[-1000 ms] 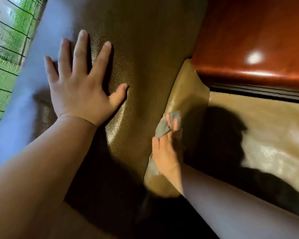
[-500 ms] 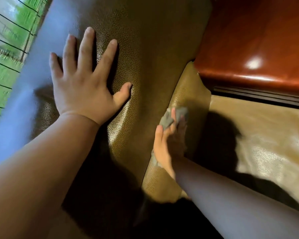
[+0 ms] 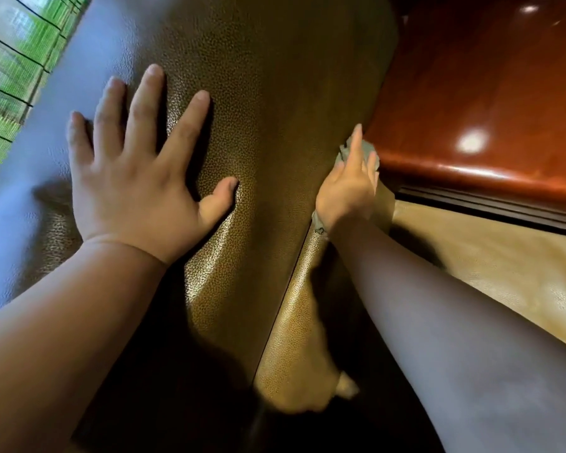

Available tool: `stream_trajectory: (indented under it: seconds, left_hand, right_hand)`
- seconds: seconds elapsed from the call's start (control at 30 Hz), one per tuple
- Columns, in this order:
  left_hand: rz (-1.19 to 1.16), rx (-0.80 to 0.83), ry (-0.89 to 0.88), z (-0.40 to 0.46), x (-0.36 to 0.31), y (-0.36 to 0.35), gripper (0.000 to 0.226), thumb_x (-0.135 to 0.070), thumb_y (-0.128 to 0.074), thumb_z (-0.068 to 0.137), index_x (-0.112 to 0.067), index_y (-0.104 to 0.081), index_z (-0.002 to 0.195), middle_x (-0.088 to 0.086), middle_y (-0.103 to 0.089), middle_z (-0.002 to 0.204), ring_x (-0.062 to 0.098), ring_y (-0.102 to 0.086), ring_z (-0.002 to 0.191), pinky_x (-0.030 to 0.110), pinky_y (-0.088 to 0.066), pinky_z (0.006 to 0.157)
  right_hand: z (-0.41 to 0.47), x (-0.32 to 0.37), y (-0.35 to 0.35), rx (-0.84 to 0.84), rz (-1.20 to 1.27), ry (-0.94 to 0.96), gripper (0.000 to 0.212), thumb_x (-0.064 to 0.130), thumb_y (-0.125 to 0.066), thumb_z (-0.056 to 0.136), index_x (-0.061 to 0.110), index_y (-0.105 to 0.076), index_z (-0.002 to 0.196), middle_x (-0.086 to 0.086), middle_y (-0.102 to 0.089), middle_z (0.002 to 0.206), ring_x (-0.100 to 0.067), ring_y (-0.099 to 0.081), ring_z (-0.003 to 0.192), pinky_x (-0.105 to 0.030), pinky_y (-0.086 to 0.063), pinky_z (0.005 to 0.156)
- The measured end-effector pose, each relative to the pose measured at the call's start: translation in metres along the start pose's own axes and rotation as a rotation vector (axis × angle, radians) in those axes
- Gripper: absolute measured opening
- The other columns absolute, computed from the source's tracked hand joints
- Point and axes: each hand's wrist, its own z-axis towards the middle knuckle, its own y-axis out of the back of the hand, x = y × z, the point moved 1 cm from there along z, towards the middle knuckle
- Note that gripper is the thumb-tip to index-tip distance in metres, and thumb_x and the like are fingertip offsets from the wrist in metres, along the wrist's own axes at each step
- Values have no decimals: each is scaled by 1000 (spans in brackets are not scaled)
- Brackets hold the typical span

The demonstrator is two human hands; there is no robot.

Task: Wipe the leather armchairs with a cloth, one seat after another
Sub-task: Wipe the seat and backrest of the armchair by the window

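Note:
A brown pebbled-leather armchair back fills the middle of the view. My left hand lies flat on it with fingers spread. My right hand presses a grey cloth against the inner side panel of the chair, close to the glossy wooden armrest. The fingers lie straight over the cloth; only its edges show above the fingertips and by the wrist. The tan seat cushion lies at the right, partly in shadow.
A window with dark bars and greenery outside is at the far left. A dark grooved rail runs under the wooden armrest, between it and the seat.
My right hand has slid the cloth up the side panel toward the wooden armrest. My left hand has stayed flat on the chair back.

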Motion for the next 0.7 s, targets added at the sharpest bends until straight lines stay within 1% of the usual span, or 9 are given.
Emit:
stream_trajectory:
  seconds: [0.07,0.13,0.23,0.3,0.4,0.47,0.57,0.63,0.7]
  left_hand:
    - [2,-2,3,0,0,-1,86,-80,-41,90,-40,-24,164,9,-18,174,44,-24,155,67,-21,121]
    - [2,6,8,-1,-1,0,86,-80,-41,90,-40,-23,164,8,-17,174,45,-23,155,67,-21,121]
    - [-4,19,16,1,0,2,87,-79,-42,89,-40,-22,164,8,-16,175,45,-22,155,68,-20,121]
    - [-1,31,23,0,-2,2,87,-79,-43,89,-40,-22,164,8,-15,175,45,-21,156,68,-19,121]
    - [1,14,20,-2,-1,3,85,-78,-42,90,-40,-22,164,9,-16,174,45,-21,156,68,-19,122]
    - [-18,12,23,-2,-1,2,84,-77,-42,91,-40,-21,164,9,-18,174,45,-21,155,68,-18,122]
    - [1,19,33,-1,0,2,85,-78,-43,90,-41,-21,164,9,-18,174,44,-22,156,67,-19,122]
    - [12,21,33,0,3,6,86,-78,-44,89,-42,-21,164,7,-17,174,42,-21,156,68,-19,122]
    - [26,29,31,-4,3,8,87,-78,-44,88,-43,-21,164,5,-16,175,40,-20,158,69,-20,121]
  right_hand:
    - [5,-5,-4,31,-18,48,58,19,-38,104,25,-33,162,4,-41,163,-26,-17,158,-48,-13,129]
    - [-11,-12,-1,57,-50,131,57,26,-36,104,12,-38,159,-6,-39,164,-29,-20,158,-50,-15,128]
    - [-89,-25,3,7,-132,340,58,30,-37,107,-2,-38,156,-23,-31,164,-40,-20,156,-55,-20,126]
    - [-127,-37,1,72,-165,379,60,31,-35,108,-1,-32,158,-23,-22,167,-40,-13,158,-54,-15,128]
    - [-96,-50,-1,99,-267,497,57,28,-25,111,-3,-29,159,-23,-24,167,-40,-13,158,-54,-14,128]
    - [-50,-44,-2,89,-253,401,60,33,-16,111,1,-28,160,-19,-24,168,-38,-13,158,-54,-12,128]
    - [-47,-20,-10,7,-171,162,58,34,-29,105,12,-40,158,-10,-31,167,-33,-21,157,-53,-18,127]
    - [-90,-13,-12,-69,-134,232,54,26,-38,104,10,-45,155,-10,-38,164,-32,-28,155,-55,-27,123]
    - [-149,-28,-8,-60,-90,326,53,21,-41,105,5,-42,155,-13,-36,165,-32,-27,156,-54,-29,122]
